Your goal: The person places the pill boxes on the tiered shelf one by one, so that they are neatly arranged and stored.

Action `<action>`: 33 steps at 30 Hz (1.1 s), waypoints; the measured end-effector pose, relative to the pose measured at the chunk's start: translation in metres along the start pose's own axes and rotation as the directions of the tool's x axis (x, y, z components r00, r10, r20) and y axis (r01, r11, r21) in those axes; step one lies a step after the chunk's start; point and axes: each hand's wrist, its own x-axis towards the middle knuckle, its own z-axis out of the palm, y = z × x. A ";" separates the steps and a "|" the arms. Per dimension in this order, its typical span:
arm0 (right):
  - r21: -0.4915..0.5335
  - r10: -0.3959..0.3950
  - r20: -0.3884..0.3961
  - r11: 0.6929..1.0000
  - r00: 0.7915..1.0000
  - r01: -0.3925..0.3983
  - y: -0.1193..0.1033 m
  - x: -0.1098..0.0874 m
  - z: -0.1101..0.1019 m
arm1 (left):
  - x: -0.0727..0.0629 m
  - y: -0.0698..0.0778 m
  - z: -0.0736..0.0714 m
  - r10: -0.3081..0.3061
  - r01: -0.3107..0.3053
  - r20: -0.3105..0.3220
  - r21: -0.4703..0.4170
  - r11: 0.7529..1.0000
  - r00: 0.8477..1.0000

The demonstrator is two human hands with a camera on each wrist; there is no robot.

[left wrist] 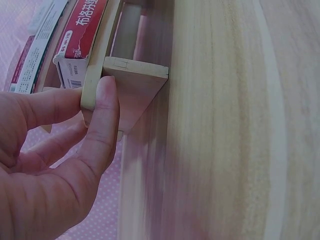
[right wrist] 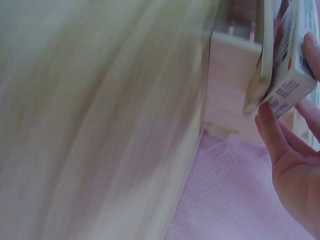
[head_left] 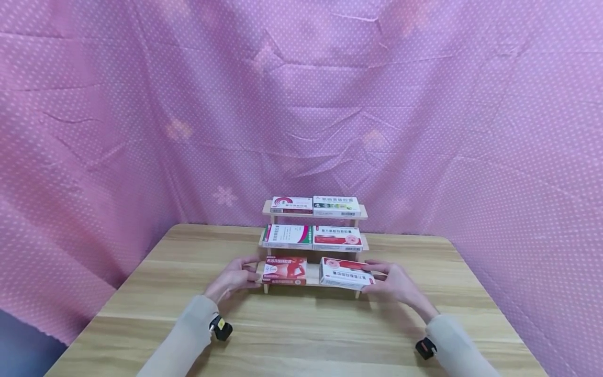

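Note:
A three-step wooden display shelf (head_left: 313,281) holds medicine boxes in pairs. My left hand (head_left: 237,277) pinches the left end of its lowest step, thumb and fingers on either side of the board (left wrist: 89,90) in the left wrist view. Just beside that hand, a red medicine box (head_left: 285,270) lies flat on the same step. On the step's right end, my right hand (head_left: 393,283) grips a white and red medicine box (head_left: 346,273), which sits at an angle. The right wrist view shows this box (right wrist: 295,82) tilted against the step's edge, fingers around its end.
The middle step bears a white-green box (head_left: 287,235) and a white-red box (head_left: 337,238). Two more boxes, one with red rings (head_left: 292,204) and one with green print (head_left: 336,206), lie on top. A pink dotted curtain (head_left: 311,120) hangs behind the wooden table (head_left: 301,335).

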 end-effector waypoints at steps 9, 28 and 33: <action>-0.096 0.006 -0.079 0.995 0.997 -0.014 -0.010 0.007 0.025 | 0.000 -0.002 0.002 -0.012 0.012 -0.007 0.005 1.000 1.000; -0.041 0.042 -0.132 0.998 0.990 -0.048 -0.015 0.015 0.040 | 0.002 -0.001 -0.001 -0.008 0.008 -0.017 -0.013 1.000 1.000; -0.039 0.038 -0.122 0.998 0.992 -0.043 -0.016 0.013 0.039 | 0.002 -0.001 -0.001 -0.011 0.011 -0.012 -0.009 1.000 1.000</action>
